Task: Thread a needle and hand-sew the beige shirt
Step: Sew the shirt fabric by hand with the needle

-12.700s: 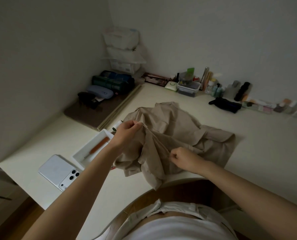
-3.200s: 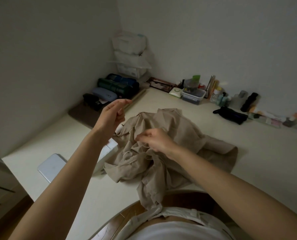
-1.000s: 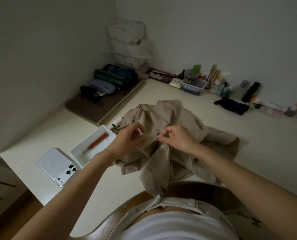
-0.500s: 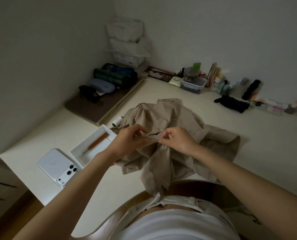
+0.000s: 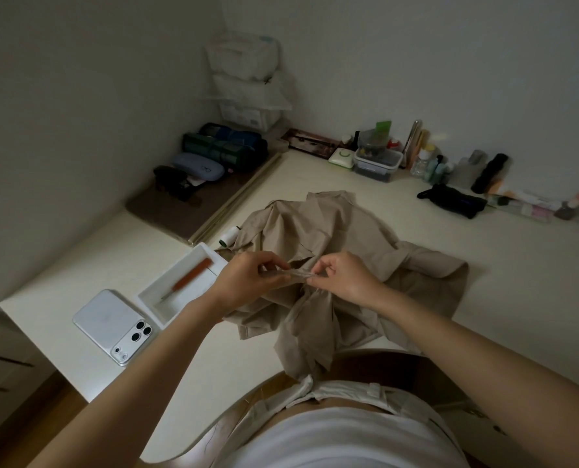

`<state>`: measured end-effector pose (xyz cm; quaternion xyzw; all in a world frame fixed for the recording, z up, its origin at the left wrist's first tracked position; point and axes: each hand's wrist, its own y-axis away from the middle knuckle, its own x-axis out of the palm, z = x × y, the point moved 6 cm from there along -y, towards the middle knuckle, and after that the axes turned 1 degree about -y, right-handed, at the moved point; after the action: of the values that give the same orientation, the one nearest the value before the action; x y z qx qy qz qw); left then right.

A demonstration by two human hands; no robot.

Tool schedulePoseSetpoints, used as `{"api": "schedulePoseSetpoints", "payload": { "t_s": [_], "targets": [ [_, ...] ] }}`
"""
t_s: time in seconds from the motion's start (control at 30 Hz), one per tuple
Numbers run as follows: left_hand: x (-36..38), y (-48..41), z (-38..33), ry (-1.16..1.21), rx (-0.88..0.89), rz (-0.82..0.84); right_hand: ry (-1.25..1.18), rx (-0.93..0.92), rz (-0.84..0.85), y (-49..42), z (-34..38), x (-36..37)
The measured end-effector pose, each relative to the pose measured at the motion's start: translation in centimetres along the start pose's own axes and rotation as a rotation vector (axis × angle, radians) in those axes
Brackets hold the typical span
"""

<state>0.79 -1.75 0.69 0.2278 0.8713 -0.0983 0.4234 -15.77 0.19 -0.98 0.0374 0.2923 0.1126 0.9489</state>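
**Both hands pinched on a fold of the shirt**

The beige shirt [image 5: 335,228] lies crumpled in the middle of the white desk [image 5: 484,278], one end hanging off the near edge toward my lap. I have lifted a narrow fold of it off the heap. My left hand [image 5: 247,280] pinches one end between thumb and fingertips, and my right hand [image 5: 347,280] pinches the other end, fingers curled, so the strip runs taut between them. Whether a needle sits in either pinch I cannot tell.

Just beyond my left hand, a white thread spool [image 5: 229,236] lies touching the shirt's edge. Beside it is a white tray [image 5: 168,271] with an orange-handled tool [image 5: 190,279] inside. Next to the tray, a white smartphone [image 5: 107,324] lies face down, three lenses up.

Farther left sits a lilac glasses case [image 5: 196,166] printed with a small spectacles emblem. The print on the stacked packs [image 5: 244,55] in the corner is too small to read.
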Motion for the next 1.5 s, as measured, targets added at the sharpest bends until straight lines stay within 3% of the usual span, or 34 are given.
{"api": "schedulePoseSetpoints", "payload": {
  "t_s": [0.5, 0.9, 1.5],
  "targets": [
    [-0.2, 0.2, -0.2, 0.135, 0.057, -0.001, 0.029, 0.043, 0.112, 0.0, 0.5, 0.4],
    [-0.7, 0.3, -0.4, 0.149, 0.050, -0.005, 0.024, -0.043, 0.018, -0.4, 1.2, 0.2],
    [-0.7, 0.2, -0.5, 0.209, 0.006, 0.016, -0.078, -0.090, 0.062, 0.0, 1.9, 0.2]
  ]
}}
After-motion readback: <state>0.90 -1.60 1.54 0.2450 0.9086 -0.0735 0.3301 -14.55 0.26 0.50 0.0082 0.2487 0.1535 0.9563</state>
